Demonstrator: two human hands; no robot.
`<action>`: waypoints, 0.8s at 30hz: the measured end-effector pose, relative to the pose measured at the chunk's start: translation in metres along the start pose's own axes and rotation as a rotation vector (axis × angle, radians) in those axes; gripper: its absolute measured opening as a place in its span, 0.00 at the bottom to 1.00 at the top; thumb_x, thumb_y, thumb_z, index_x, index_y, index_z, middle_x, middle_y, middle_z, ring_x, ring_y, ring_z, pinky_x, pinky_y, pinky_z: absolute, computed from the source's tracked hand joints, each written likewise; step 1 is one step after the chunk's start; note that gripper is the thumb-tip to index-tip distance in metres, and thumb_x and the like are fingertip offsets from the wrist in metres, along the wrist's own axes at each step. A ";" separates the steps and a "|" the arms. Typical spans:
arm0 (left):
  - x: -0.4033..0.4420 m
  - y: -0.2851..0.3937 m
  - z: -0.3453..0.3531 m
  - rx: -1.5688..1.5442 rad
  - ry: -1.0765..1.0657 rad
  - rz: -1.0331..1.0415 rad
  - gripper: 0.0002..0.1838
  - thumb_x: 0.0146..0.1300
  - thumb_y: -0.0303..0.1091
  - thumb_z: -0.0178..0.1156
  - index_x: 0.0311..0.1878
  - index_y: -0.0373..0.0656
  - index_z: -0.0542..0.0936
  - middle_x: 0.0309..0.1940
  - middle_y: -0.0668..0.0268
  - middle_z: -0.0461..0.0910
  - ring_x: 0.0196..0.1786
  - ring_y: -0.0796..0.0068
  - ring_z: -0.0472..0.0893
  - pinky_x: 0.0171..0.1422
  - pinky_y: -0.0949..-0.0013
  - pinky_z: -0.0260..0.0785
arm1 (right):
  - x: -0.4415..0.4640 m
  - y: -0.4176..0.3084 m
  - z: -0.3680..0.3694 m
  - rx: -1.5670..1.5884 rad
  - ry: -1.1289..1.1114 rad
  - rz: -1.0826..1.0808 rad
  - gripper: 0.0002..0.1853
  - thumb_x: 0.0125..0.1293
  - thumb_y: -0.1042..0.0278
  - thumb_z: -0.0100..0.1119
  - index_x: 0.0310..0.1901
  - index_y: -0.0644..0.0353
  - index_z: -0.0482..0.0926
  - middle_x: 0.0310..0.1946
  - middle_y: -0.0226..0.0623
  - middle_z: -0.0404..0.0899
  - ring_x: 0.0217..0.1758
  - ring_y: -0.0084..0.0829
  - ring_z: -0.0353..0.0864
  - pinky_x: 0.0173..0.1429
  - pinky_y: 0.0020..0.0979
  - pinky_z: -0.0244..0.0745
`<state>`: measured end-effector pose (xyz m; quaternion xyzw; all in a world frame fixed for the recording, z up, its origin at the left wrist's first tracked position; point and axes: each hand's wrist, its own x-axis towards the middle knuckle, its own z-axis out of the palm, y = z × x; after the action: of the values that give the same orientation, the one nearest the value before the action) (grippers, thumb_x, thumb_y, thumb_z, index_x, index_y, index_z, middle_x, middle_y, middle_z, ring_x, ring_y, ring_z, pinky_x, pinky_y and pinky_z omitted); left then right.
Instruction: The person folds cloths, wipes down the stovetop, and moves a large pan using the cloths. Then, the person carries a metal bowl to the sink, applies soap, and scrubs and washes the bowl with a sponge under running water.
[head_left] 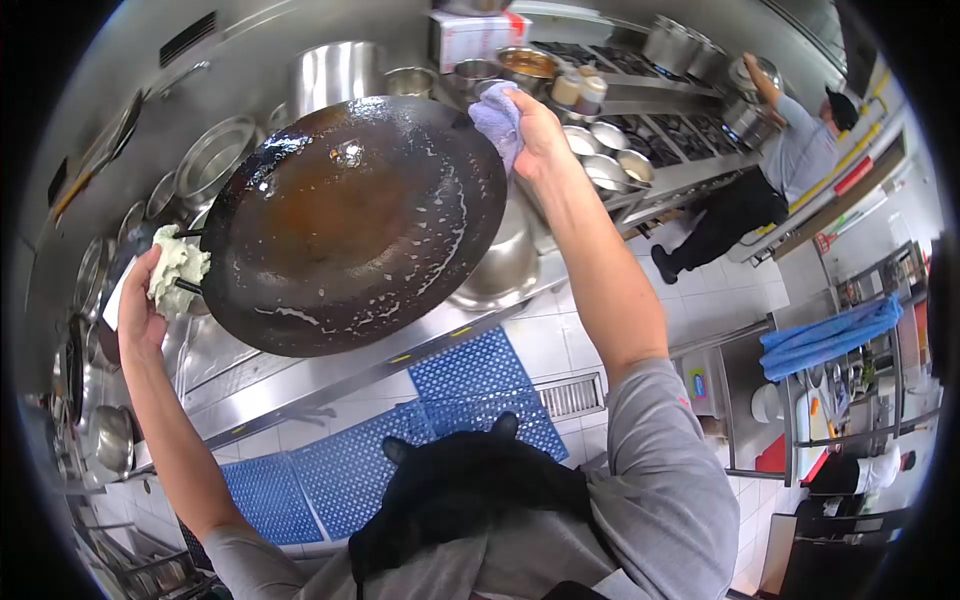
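Observation:
Out in front of me I hold a large dark wok, tilted so its inside faces me. Brown liquid and whitish suds or foam streaks wet its surface. My left hand is closed over a pale green cloth at the wok's left handle, part of which shows as black bars. At the upper right rim, my right hand grips a lavender cloth; the handle beneath it is hidden.
Below the wok runs a steel counter with blue perforated mats on the floor. Pots and bowls stand by the stove. A co-worker handles a pot at the right. A tall steel pot stands behind.

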<state>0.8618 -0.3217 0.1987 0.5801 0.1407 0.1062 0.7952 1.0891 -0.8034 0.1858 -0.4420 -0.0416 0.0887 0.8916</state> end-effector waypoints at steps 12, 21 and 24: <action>0.104 -0.053 0.304 0.019 -0.284 -0.116 0.15 0.65 0.34 0.57 0.50 0.34 0.78 0.44 0.57 0.83 0.45 0.66 0.84 0.55 0.62 0.77 | -0.002 -0.203 -0.219 0.033 0.207 -0.242 0.10 0.69 0.71 0.49 0.43 0.70 0.77 0.38 0.47 0.83 0.39 0.40 0.85 0.46 0.42 0.83; 0.239 -0.093 0.512 -0.034 -0.425 -0.083 0.13 0.63 0.31 0.58 0.47 0.33 0.79 0.39 0.59 0.84 0.40 0.68 0.85 0.49 0.63 0.80 | 0.066 -0.343 -0.339 0.025 0.253 -0.450 0.11 0.68 0.71 0.49 0.42 0.69 0.78 0.39 0.47 0.83 0.41 0.44 0.84 0.49 0.43 0.83; 0.293 -0.105 0.580 -0.063 -0.468 -0.083 0.13 0.65 0.31 0.57 0.47 0.33 0.78 0.39 0.58 0.84 0.39 0.67 0.85 0.50 0.62 0.80 | 0.095 -0.393 -0.367 -0.118 0.319 -0.483 0.14 0.71 0.67 0.45 0.45 0.65 0.79 0.42 0.47 0.84 0.45 0.42 0.85 0.53 0.40 0.81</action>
<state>1.3380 -0.7738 0.2362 0.5577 -0.0271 -0.0598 0.8274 1.2856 -1.3047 0.2753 -0.4789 -0.0102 -0.1991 0.8549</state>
